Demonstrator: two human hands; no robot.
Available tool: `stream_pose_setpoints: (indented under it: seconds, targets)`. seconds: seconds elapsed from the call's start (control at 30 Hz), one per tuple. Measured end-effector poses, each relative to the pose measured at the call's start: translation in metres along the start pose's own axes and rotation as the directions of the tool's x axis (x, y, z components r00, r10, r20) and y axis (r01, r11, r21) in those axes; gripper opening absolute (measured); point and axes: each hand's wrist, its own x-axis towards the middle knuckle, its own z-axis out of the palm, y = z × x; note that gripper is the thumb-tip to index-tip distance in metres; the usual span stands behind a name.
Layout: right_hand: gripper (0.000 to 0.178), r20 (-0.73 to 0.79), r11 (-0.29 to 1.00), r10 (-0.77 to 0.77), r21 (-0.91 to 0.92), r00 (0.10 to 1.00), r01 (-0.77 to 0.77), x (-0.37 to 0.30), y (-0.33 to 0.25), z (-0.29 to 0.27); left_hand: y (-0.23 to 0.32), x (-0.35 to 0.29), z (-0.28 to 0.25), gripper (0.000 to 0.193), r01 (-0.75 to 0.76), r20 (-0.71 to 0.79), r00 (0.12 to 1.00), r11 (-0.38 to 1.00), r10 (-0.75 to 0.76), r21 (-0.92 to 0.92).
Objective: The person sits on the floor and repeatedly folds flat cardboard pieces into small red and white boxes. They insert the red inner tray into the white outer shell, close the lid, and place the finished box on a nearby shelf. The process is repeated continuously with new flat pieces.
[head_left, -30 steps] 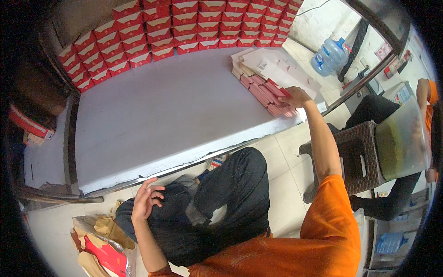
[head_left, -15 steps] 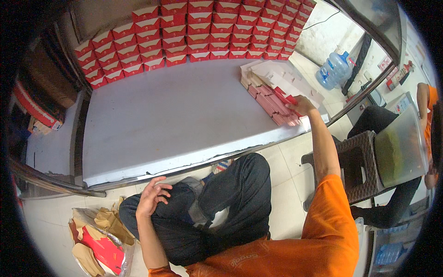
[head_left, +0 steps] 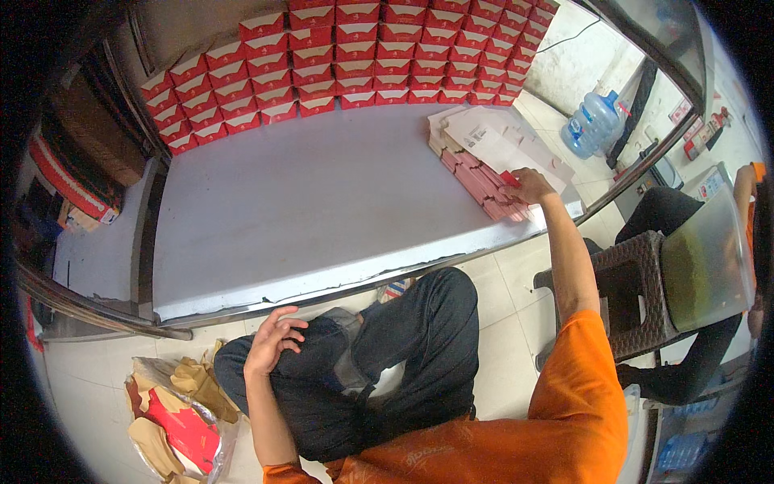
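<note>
My right arm [head_left: 571, 254] reaches out ahead and to the right, nearly straight at the elbow, palm side down. Its grip [head_left: 530, 186] is partly curled at the near end of one stack of flat cardboard pieces [head_left: 481, 177], fingertips against a red edge [head_left: 509, 178]; I cannot tell whether they pinch it. That stack, its pieces too tightly layered to count, lies by the right edge of the surface [head_left: 314, 202], reaching toward the near right corner. My left hand [head_left: 275, 342] hangs over my thigh with the forearm upright, fingers loosely bent and apart, with nothing in it. Along the far edge stand red boxes [head_left: 355, 81], roughly ten columns; the topmost run out of view. Beyond the right edge are one blue water jug [head_left: 595, 123] and one brown stool [head_left: 613, 298].
</note>
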Motion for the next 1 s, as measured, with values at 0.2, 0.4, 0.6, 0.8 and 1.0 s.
stream_pose_setpoints:
  seconds: [0.2,0.4,0.6,0.8,1.0]
  targets:
    - [0.034,-0.054,0.973,-0.027,-0.231,0.998,0.014,-0.004,-0.036,0.011,0.000,0.001,0.002,0.036,0.004,-0.022,1.000,1.000,-0.004,0.015]
    - [0.029,-0.149,0.976,-0.027,-0.219,0.989,-0.006,-0.023,-0.099,-0.060,0.005,-0.009,0.023,0.031,0.080,-0.130,0.990,0.974,-0.053,0.214]
    - [0.041,-0.069,0.948,-0.250,-0.219,0.966,0.230,-0.122,-0.262,-0.076,0.007,0.021,0.104,0.062,-0.165,0.150,0.974,0.985,0.170,-0.047]
    - [0.047,-0.024,0.814,-0.451,0.399,0.892,0.422,-0.155,-0.395,0.042,0.014,0.101,0.095,0.071,0.025,-0.472,0.877,0.973,0.088,0.228]
    - [0.075,-0.437,0.985,0.163,0.118,0.884,-0.124,-0.098,-0.290,0.069,0.046,0.140,0.027,0.069,0.128,-0.337,0.912,0.615,0.236,0.778]
